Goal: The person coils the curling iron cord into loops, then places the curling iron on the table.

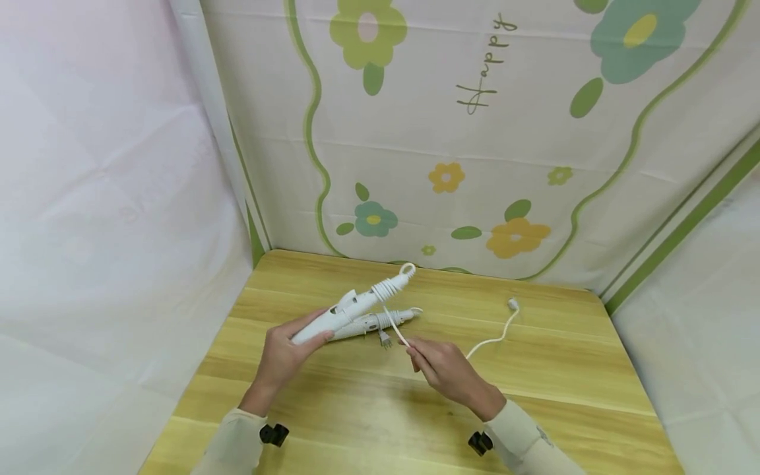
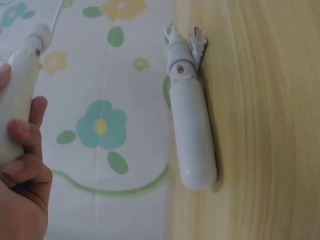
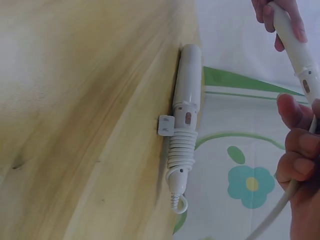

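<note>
My left hand grips a white curling iron by its thick end, tilted up over the table. Several turns of white cord wrap the iron's narrow end, which finishes in a small loop. From there the cord runs to my right hand, which pinches it between thumb and fingers. The cord's tail passes behind that hand and trails across the wood to its plug. A second, matching curling iron lies below the held one, its cord wound up and its two-pin plug sticking out beside the coils.
The wooden table ends at the back against a white cloth printed with flowers and the word Happy. White cloth sides stand at the left and right. Small black devices sit at both wrists.
</note>
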`<action>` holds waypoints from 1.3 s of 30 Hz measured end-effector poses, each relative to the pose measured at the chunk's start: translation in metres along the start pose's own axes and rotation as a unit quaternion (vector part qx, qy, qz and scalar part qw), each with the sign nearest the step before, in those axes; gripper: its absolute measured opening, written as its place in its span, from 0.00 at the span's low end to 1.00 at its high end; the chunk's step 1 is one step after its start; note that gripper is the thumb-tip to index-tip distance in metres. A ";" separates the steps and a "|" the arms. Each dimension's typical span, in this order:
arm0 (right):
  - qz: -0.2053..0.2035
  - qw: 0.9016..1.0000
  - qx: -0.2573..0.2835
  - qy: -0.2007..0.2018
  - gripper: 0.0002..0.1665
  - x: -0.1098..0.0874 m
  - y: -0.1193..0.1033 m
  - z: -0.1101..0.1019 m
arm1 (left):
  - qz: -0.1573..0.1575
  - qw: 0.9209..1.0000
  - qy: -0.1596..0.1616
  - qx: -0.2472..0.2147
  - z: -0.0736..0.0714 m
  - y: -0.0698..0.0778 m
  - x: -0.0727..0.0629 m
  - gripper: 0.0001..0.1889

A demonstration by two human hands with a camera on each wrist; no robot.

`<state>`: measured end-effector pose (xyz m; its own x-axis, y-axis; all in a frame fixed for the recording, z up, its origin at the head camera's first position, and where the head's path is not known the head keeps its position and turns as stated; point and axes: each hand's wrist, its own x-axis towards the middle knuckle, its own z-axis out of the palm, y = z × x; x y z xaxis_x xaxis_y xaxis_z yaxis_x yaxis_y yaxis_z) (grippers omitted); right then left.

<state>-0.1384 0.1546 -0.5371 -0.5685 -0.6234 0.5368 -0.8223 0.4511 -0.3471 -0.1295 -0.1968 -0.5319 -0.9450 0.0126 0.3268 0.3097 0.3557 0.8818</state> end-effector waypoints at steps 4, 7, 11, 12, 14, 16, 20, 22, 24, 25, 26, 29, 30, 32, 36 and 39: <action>-0.017 1.000 -0.008 0.003 0.10 -0.003 0.000 -0.001 | -0.025 0.999 0.014 0.020 -0.004 -0.004 0.000 0.22; -0.046 0.998 -0.024 0.028 0.07 -0.002 0.004 -0.006 | -0.032 0.999 -0.001 0.035 -0.004 -0.006 -0.001 0.23; -0.078 0.994 -0.058 0.059 0.14 0.005 0.008 -0.014 | -0.009 0.996 -0.031 0.078 -0.001 -0.008 -0.002 0.23; -0.085 0.992 -0.068 0.063 0.15 0.007 0.009 -0.016 | 0.005 0.994 -0.041 0.099 0.000 -0.009 -0.001 0.24; -0.093 0.989 -0.089 0.066 0.18 0.010 0.011 -0.020 | 0.043 0.986 -0.068 0.145 0.001 -0.009 -0.001 0.25; -0.099 0.987 -0.108 0.066 0.19 0.014 0.012 -0.023 | 0.094 0.973 -0.094 0.186 0.001 -0.009 0.000 0.25; -0.108 0.984 -0.126 0.062 0.19 0.019 0.016 -0.028 | 0.186 0.947 -0.151 0.212 0.000 -0.009 0.000 0.26; -0.113 0.984 -0.126 0.059 0.19 0.020 0.017 -0.029 | 0.221 0.937 -0.180 0.204 0.000 -0.008 -0.001 0.26; -0.117 0.985 -0.118 0.054 0.19 0.020 0.020 -0.029 | 0.241 0.929 -0.209 0.186 -0.001 -0.008 -0.002 0.25; -0.120 0.985 -0.111 0.050 0.18 0.019 0.021 -0.028 | 0.247 0.926 -0.223 0.175 0.000 -0.007 -0.003 0.25; -0.122 0.986 -0.103 0.045 0.18 0.019 0.022 -0.028 | 0.251 0.925 -0.236 0.163 0.000 -0.006 -0.004 0.25; -0.123 0.989 -0.074 0.024 0.16 0.016 0.027 -0.026 | 0.256 0.922 -0.261 0.127 0.001 -0.004 -0.005 0.25; -0.124 0.990 -0.062 0.016 0.15 0.015 0.028 -0.025 | 0.258 0.921 -0.267 0.116 0.001 -0.003 -0.005 0.24; -0.123 0.992 -0.038 0.004 0.14 0.013 0.031 -0.025 | 0.255 0.923 -0.276 0.090 0.001 -0.002 -0.006 0.23; -0.118 0.993 -0.003 -0.005 0.14 0.010 0.032 -0.022 | 0.217 0.931 -0.293 0.029 -0.001 0.002 -0.008 0.22; -0.112 0.993 0.019 -0.004 0.14 0.008 0.030 -0.019 | 0.174 0.939 -0.295 -0.018 -0.002 0.004 -0.010 0.23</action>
<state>-0.1668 0.1753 -0.5286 -0.3707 -0.7102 0.5985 -0.9287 0.2757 -0.2481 -0.1186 -0.1970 -0.5314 -0.6770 0.6414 0.3608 0.6035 0.2033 0.7710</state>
